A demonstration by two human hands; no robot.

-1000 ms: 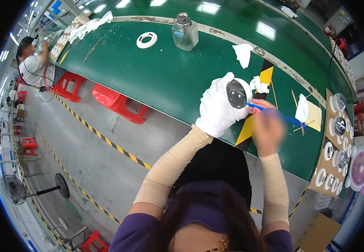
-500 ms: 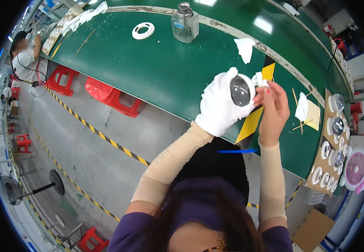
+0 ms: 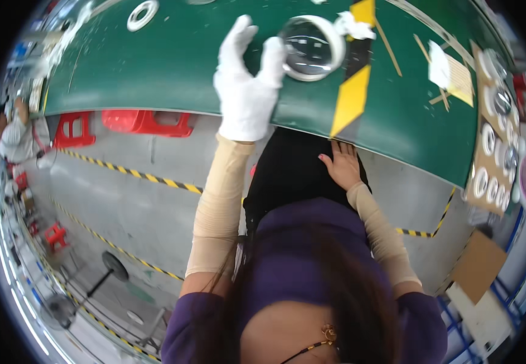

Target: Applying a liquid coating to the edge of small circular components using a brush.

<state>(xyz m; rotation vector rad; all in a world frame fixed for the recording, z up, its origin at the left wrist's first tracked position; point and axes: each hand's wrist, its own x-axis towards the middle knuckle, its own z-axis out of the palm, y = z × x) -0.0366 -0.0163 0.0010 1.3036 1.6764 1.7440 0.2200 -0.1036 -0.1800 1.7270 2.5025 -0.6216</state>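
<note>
A dark, clear-domed piece in a white ring [image 3: 337, 47] rests on the green table [image 3: 154, 79], dome side up. My left hand [image 3: 246, 91], in a white glove, is just left of it. The glove's fingers and thumb are spread with nothing between them. The thumb tip is right by the ring's left edge; I cannot tell whether it touches. My bare right hand [image 3: 345, 167] lies flat on my dark-clothed lap, below the table's front edge, fingers stretched out. A crumpled white tissue [image 3: 358, 28] sits beside the dome's upper right.
A white ring [image 3: 142, 15] lies at the far left. Wooden sticks [image 3: 387, 45], a white cloth [image 3: 438, 65] and a yellowish pad [image 3: 461, 85] are on the right, near a board [image 3: 481, 188] with rings and domes. Red stools [image 3: 147, 121] stand below the table edge; a person [image 3: 17, 133] sits far left.
The domed piece left my gloved left hand and now rests on the table. My left hand opened. My right hand dropped from beside the piece to my lap. The whole view has shifted.
</note>
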